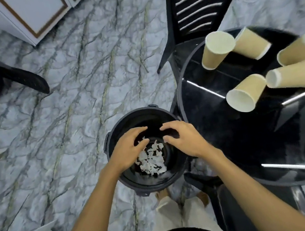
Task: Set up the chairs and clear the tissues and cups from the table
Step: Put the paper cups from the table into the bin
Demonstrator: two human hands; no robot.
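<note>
While both forearms reached down from the lower edge, the left hand (128,149) and right hand (184,140) hovered palm-down, fingers loosely spread and grasping nothing, over a round black bin (141,111). Crumpled white tissues (152,160) lay inside, and tan paper cups (247,94) clustered on the glossy black table (208,118) at right.

I see even, cool light, bright streaks of glare on the glossy black worktop (229,122), and blurred, fisheye-bent edges.

Grey-white marble floor (82,86) with dark veins fills the frame, with a brown-trimmed white cabinet (35,12) at upper left and a glossy black table (219,124) at right.
</note>
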